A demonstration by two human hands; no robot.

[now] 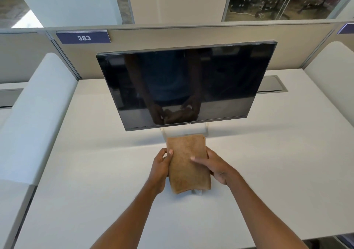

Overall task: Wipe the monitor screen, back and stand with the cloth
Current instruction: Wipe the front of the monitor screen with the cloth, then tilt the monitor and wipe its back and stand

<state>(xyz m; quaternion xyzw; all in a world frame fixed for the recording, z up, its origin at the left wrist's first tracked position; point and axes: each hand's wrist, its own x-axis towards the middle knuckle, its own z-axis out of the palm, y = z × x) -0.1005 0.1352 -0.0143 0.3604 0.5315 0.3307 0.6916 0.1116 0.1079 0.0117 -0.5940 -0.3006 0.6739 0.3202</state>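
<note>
cloth (187,162): folded, brown, held above desk (95,172), below monitor (183,84)
left hand (161,165): fingers curled on cloth's left edge
right hand (215,165): fingers clamped on right edge

Both hands, left (160,167) and right (214,167), grip folded tan cloth (186,164) below dark monitor (183,84).

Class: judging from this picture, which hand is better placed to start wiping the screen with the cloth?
Probably the right hand: its fingers lie across the face of the cloth, while the left hand only pinches one edge.
</note>
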